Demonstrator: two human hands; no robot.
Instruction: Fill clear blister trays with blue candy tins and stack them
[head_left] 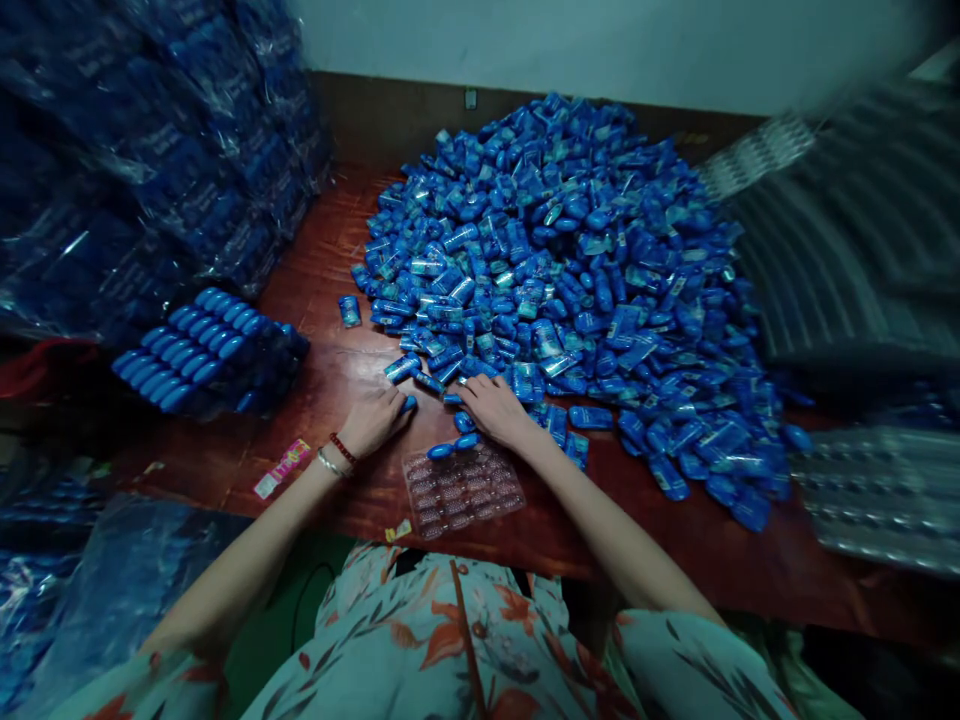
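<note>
A small blue pack (407, 404) sits at the fingertips of the left hand (377, 420), just beyond the far left corner of a clear tray (465, 492). That hand is narrow, thumb and fingers drawn together, and seems to pinch the pack. The right hand (491, 405) reaches to the near edge of the heap (562, 250), its fingers bent over another pack (452, 398); whether they grip it or only rest on it, I cannot tell.

Between the hands and the tray, three loose packs lie close together: one (463, 421) short of the tray, two (454, 446) at its far edge. The tray's cells look bare, near the middle of the table's near edge. The step in hand, as I judge it, is picking packs out of the heap and bringing them together by the tray. The next move seems to call for a light fingertip hold and a clean lift of single packs, since their neighbours lie touching and could be dragged along.

Farther out, the heap spreads from the table's far edge toward its right side. Toward the left edge stands a stack of filled trays (184, 350), packs in rows on top, with wrapped bundles (150, 150) behind. Along the right edge are more clear trays (877, 490). A pink strip (283, 468) lies beside the left forearm, and a yellow scrap (398, 530) at the near edge.
</note>
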